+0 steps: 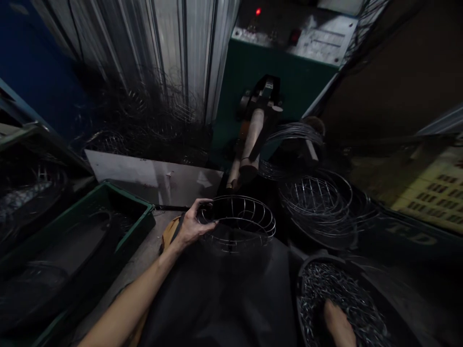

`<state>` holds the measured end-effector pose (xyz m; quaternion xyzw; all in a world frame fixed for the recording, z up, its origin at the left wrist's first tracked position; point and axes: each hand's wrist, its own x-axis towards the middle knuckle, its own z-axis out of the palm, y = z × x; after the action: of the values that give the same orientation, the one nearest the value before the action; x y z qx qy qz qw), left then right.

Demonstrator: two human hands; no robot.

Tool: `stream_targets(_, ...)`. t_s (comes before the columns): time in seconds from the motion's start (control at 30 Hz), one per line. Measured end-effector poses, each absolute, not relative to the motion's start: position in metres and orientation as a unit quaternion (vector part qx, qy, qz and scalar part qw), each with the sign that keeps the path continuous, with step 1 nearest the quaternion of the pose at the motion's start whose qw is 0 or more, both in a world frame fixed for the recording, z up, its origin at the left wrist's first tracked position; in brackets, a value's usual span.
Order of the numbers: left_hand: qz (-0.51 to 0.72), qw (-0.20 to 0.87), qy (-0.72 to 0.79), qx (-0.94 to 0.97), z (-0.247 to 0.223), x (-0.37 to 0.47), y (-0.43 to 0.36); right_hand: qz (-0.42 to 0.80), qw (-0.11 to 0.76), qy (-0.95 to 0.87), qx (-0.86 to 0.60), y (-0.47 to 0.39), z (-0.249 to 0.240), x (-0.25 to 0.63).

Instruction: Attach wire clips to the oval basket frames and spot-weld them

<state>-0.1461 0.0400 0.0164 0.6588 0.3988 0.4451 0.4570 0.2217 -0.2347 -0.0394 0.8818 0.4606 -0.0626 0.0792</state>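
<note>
At six o'clock, a dark apron (220,299) covers the person's lap, and just above it a round wire basket (240,219) is held by its rim in the left hand (190,226). Nearer five, the right hand (338,320) dips into a tub (318,257) of small metal pieces (336,284); whether it grips any cannot be told. Toward eight, on grey floor (139,258), stands a green crate (137,225), its contents dim. Between three and four, wire rings and baskets (311,207) pile up. Beyond, a green machine (304,72) at one bears a red light (258,11); ribbed wall (162,38) fills eleven.
</note>
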Motion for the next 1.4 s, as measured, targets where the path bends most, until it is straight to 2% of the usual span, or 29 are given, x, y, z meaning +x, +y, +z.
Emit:
stream_targets(0.23,0.428,0.377,0.396,0.719,0.038,-0.143,0.035,-0.061,-0.163,0.405,0.898,-0.218,0.031,0.199)
stream_targets(0.33,0.389,0.327,0.365,0.78,0.045,-0.133,0.038,-0.122,-0.269,0.447,0.844,-0.18,0.047,0.174)
stream_targets(0.43,0.329,0.29,0.346,0.829,0.048,-0.127,0.04,-0.169,-0.317,0.538,0.763,-0.132,0.051,0.142)
stream_targets(0.57,0.281,0.274,0.35,0.851,0.049,-0.126,0.04,-0.142,-0.283,0.696,0.645,-0.075,0.054,0.097)
stream_targets(0.73,0.284,0.278,0.348,0.849,0.044,-0.128,0.037,0.056,-0.183,0.8,0.569,-0.045,0.062,0.063)
stream_targets(0.8,0.287,0.277,0.345,0.85,0.042,-0.129,0.036,0.094,-0.165,0.812,0.553,-0.042,0.065,0.061)
stream_targets(1.27,0.271,0.264,0.339,0.861,0.045,-0.135,0.041,0.206,-0.15,0.839,0.481,-0.038,0.066,0.064)
stream_targets(1.4,0.265,0.255,0.347,0.863,0.043,-0.134,0.044,0.193,-0.124,0.841,0.491,-0.036,0.059,0.067)
